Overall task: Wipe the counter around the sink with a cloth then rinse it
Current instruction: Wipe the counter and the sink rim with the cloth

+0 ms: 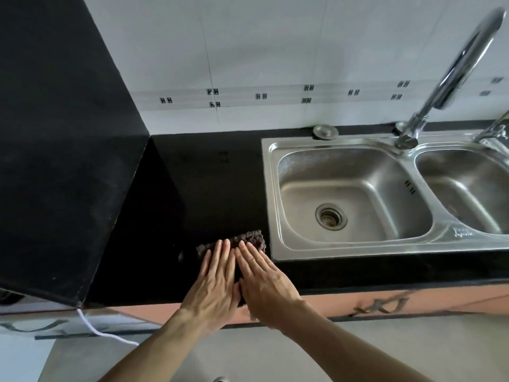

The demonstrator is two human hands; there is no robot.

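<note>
The dark, nubbly, rectangular cloth [242,242] lies flat on the glossy black stone counter [209,188], at about 7 o'clock from the double-bowl stainless steel sink [275,194] and just beside that sink's front left corner. To wipe well from here, it looks best to keep even downward pressure through both palms and push the cloth toward 12 o'clock along the sink's left rim, in overlapping passes, keeping the cloth's edge close to the steel lip where grime tends to gather, then working the narrow front strip toward 3 o'clock. Neither hand grips anything: the left hand [214,282] and the right hand [264,282] are both spread flat, fingers straight and nearly together, palms down on the cloth, side by side and touching at the thumbs. Most of the cloth is hidden under them; only its far edge shows past the fingertips. The curved chrome tap [451,78] stands at 1 o'clock, with no water visibly running, for the rinse to come.
</note>
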